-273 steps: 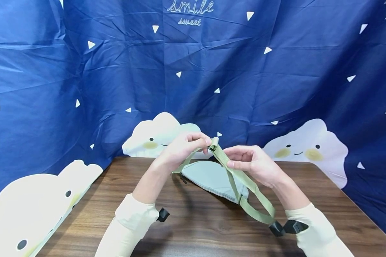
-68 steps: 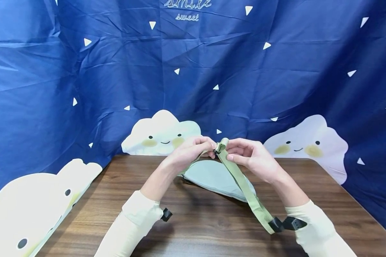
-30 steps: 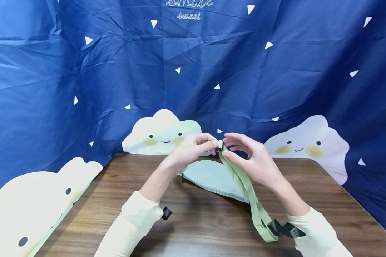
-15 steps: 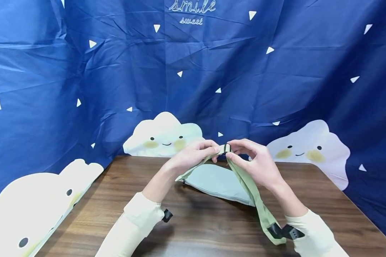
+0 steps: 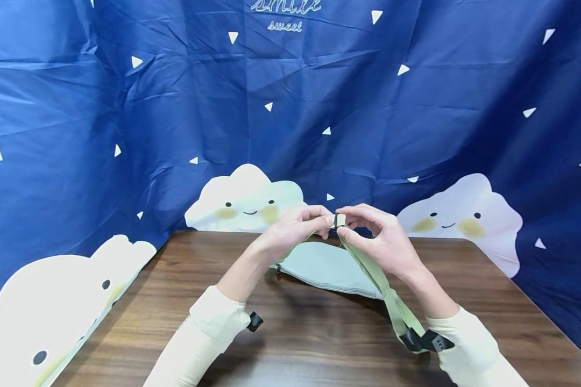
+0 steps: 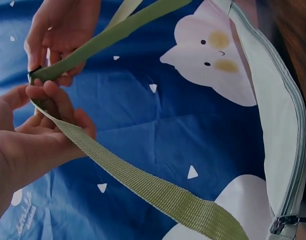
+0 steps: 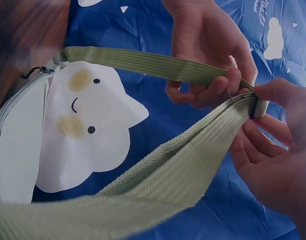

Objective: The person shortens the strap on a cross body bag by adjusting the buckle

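A pale green waist bag (image 5: 326,266) with a zipper (image 7: 15,107) sits on the table, its green webbing strap (image 6: 138,180) lifted above it. Between the hands, the strap passes through a black slider buckle (image 5: 337,220). My left hand (image 5: 295,231) pinches the strap just left of the slider, thumb on top. With thumb and fingertips, my right hand (image 5: 384,236) pinches the slider and the short strap fold at it. In the right wrist view, two layers of strap run down from the slider; in the head view, they hang to the right wrist.
The brown wooden table (image 5: 295,344) lies beneath. A blue curtain (image 5: 290,107) with white triangles and cloud faces hangs behind and to the sides. Black wrist cameras (image 5: 418,339) sit on both sleeves, the hanging strap overlapping the right one.
Earlier, a strap loop stood up above the slider and the right hand held the strap lower down. That loop has flattened, and the right fingers have moved up to the slider.
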Tool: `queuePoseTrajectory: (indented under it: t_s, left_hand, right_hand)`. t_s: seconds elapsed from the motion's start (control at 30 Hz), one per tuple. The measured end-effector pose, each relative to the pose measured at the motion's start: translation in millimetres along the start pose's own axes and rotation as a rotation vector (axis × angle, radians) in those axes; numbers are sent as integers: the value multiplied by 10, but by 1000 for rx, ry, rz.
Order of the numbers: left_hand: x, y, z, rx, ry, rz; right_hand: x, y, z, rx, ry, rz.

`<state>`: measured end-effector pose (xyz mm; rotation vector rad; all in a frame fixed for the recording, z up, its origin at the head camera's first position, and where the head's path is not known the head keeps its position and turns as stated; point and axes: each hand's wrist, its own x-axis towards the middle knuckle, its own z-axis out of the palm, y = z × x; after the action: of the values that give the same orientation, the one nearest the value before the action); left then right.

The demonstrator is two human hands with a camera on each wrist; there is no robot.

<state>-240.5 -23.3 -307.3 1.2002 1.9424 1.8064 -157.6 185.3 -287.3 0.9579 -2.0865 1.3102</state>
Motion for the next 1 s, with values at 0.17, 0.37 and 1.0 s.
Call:
queuePoseTrajectory:
  t_s: [0.17, 0.37, 1.0]
  left_hand:
    - [36, 8, 5, 26, -1, 9]
    - [27, 41, -33, -20, 44, -20]
    - [-23, 67, -19, 113, -26, 59]
  right_hand:
    - [19, 165, -52, 11, 36, -61]
    - [36, 290, -125, 57, 47, -65]
    - [16, 280, -93, 44, -5, -26]
